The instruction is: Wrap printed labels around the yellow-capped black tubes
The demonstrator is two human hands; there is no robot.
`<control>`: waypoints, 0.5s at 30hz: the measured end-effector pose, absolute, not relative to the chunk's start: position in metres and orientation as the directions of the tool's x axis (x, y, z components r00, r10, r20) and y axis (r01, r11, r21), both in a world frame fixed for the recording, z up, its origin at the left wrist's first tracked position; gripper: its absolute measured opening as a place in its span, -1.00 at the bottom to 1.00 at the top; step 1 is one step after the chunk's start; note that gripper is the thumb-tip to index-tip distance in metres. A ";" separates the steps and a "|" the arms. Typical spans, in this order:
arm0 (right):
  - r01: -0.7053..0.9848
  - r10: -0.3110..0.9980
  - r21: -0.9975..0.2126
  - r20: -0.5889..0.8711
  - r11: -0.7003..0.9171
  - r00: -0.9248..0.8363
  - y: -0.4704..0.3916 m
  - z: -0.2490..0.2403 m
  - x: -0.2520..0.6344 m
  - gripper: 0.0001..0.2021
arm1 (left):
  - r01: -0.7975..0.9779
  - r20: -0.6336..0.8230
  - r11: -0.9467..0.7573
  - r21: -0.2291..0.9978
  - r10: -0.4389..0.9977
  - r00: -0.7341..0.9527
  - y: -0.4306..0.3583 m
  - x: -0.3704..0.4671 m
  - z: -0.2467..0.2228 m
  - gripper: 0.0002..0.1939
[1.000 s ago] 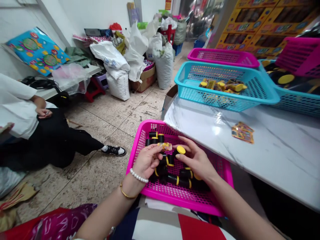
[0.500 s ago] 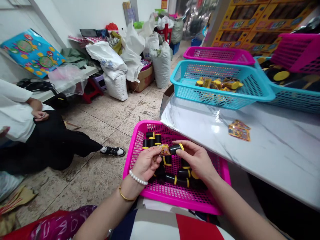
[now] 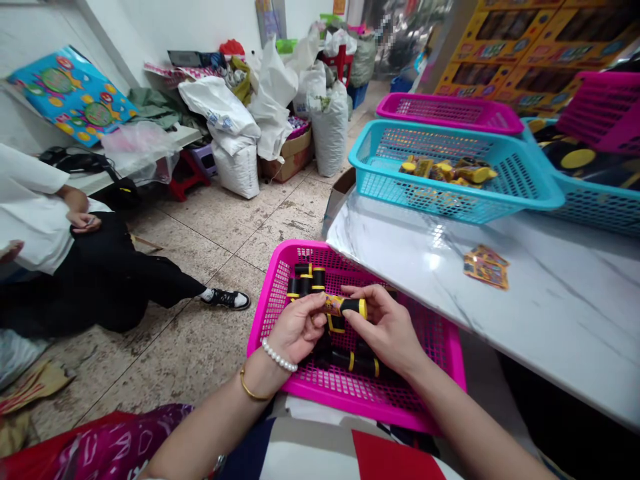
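Above a pink basket (image 3: 256,313), my left hand (image 3: 295,330) pinches a small printed yellow-orange wrapper (image 3: 333,305) between thumb and fingers. My right hand (image 3: 390,327) grips a small black tube (image 3: 351,305) with a yellow end, held roughly level. The tube's left end meets the wrapper; I cannot tell how far it goes inside. Several similar black tubes (image 3: 305,287) with yellow ends lie in the basket beneath my hands, some hidden by them.
To the right, a marble-patterned table (image 3: 410,233) bears flat printed wrappers (image 3: 487,267) and a blue basket (image 3: 450,200) of wrapped pieces. Yellow boxes (image 3: 515,73) are stacked behind. On the left sits a person in black trousers (image 3: 135,267). White sacks (image 3: 235,160) stand farther back.
My right hand has turned the black tube from slanted to nearly level, with its yellow end lower. The tube and wrapper now line up. The view has shifted slightly.
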State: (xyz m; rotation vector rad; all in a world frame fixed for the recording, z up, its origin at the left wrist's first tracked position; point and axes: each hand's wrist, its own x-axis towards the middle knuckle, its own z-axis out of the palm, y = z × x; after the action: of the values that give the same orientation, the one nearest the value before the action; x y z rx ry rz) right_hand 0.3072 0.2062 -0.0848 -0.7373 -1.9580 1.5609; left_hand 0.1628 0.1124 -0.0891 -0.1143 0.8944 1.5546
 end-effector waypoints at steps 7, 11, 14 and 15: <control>-0.005 0.732 -0.997 0.064 0.083 -0.679 0.208 -0.088 0.309 -0.71 | -0.523 -0.360 0.010 0.852 0.737 -0.572 0.104 0.177 -0.082 -0.73; -0.052 0.716 -0.990 0.129 0.128 -0.686 0.208 -0.085 0.311 -0.68 | -0.455 -0.289 0.052 0.889 0.835 -0.469 0.100 0.171 -0.073 -0.50; -0.042 0.629 -0.968 0.193 0.247 -0.753 0.210 -0.079 0.312 -0.66 | -0.524 -0.374 0.229 0.820 0.908 -0.188 0.104 0.159 -0.071 -0.54; -0.030 0.603 -0.954 0.212 0.297 -0.769 0.211 -0.078 0.313 -0.65 | -0.513 -0.384 0.254 0.820 0.909 -0.165 0.106 0.157 -0.071 -0.58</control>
State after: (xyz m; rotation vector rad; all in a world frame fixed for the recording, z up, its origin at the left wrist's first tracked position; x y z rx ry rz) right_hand 0.3125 0.2111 -0.0780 -0.5084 -2.0215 1.5048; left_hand 0.1566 0.1057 -0.0708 0.4571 1.1487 1.3312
